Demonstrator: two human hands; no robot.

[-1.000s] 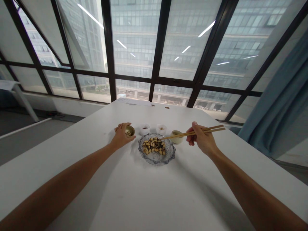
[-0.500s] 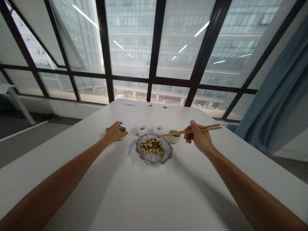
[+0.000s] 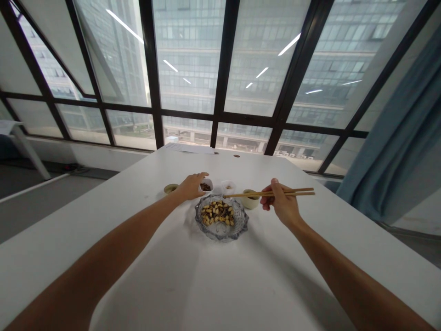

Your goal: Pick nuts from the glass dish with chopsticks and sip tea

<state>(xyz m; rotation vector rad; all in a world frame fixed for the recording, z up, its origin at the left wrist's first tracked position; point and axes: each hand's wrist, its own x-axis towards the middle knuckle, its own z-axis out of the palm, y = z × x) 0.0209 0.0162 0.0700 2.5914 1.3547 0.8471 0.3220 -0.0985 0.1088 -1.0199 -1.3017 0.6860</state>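
Observation:
My left hand (image 3: pixel 193 186) curls its thumb and fingers around the side of a small white bowl (image 3: pixel 206 186) with dark bits inside. Between the thumb and fingers of my right hand (image 3: pixel 280 200) is a pair of chopsticks (image 3: pixel 268 193), pointing left. Their tips lie over the back rim of a scalloped glass bowl (image 3: pixel 241 225), which holds pale seeds or nuts (image 3: pixel 217 212) mixed with dark pieces. Behind it stands a second white bowl (image 3: pixel 228 186) with a little pale content. A green cup (image 3: pixel 250 201) sits under the chopsticks; another green cup (image 3: pixel 171 188) is partly behind my left wrist.
The white table (image 3: pixel 220 285) reaches toward large framed windows (image 3: pixel 248 69). Sheets of paper (image 3: pixel 189 148) lie at its far edge, near a round brown spot (image 3: pixel 236 156). A blue curtain (image 3: pixel 389 133) hangs on the right.
My left hand has let go of the left green cup and moved right to the white bowl with dark bits. My right hand and the chopsticks have barely moved.

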